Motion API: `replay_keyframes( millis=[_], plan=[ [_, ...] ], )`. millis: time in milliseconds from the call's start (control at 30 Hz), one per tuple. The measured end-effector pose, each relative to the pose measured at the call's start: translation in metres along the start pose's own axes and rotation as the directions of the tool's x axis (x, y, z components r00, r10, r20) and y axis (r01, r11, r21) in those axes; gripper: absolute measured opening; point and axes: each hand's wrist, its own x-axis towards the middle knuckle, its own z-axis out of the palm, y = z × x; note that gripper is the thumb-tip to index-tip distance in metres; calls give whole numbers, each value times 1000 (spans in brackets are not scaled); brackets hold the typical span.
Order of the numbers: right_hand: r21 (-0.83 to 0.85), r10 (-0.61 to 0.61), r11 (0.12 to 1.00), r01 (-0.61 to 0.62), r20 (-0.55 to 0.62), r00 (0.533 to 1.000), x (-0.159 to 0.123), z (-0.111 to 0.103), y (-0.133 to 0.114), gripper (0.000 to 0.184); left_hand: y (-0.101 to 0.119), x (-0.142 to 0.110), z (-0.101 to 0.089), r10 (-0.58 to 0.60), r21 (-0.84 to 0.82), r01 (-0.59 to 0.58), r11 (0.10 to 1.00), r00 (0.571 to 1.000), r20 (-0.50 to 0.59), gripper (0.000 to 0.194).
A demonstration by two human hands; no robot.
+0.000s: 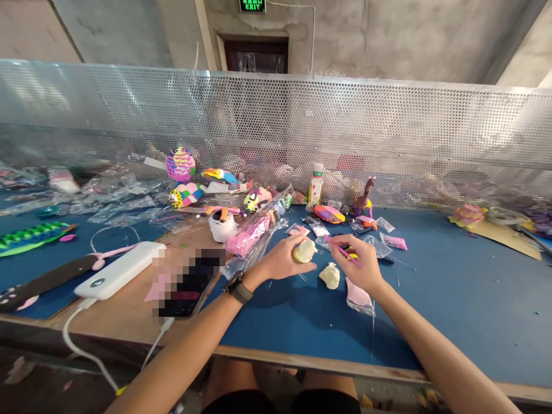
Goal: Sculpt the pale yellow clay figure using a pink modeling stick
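My left hand [285,258] is closed around a pale yellow lump of modelling clay [305,251], held above the blue table. To its right, my right hand [359,261] pinches a thin pink modelling tool [348,255], its tip pointing left toward the lump and apart from it. On the table between and below my hands lies a second pale cream lump of clay [330,276]. A clear packet of pink clay [359,296] rests under my right wrist.
Left of my arm are a phone [198,282] and a white power bank [121,269] with cables. Clay figures, bags and a bottle [316,185] line the back, before a perforated metal screen [345,126]. A green clay piece [37,237] lies far left.
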Motion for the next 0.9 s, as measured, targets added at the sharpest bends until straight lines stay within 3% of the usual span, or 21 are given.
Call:
replay_keyframes(
  millis=[100,200,300,467,700,900],
  plan=[
    [20,21,1000,-22,62,998,-1,2,6,17,-6,-1,-10,1,-109,11,994,994,112,56],
    [29,17,999,-19,72,997,-1,5,9,19,-11,-2,-17,-61,-261,132,956,963,263,64],
    [33,8,999,-11,101,995,-3,8,9,20,-16,-3,-21,-106,-347,202,916,955,278,66],
    [37,-35,999,28,189,981,-9,15,7,17,-21,-5,-34,-131,-328,230,916,946,297,68],
    [70,-166,986,152,280,945,-19,22,7,22,-31,-9,-57,-83,-353,260,899,891,446,54],
    [63,-235,972,227,271,933,-19,20,-3,21,-32,-13,-55,-58,-363,269,892,865,499,55]
  ],
)
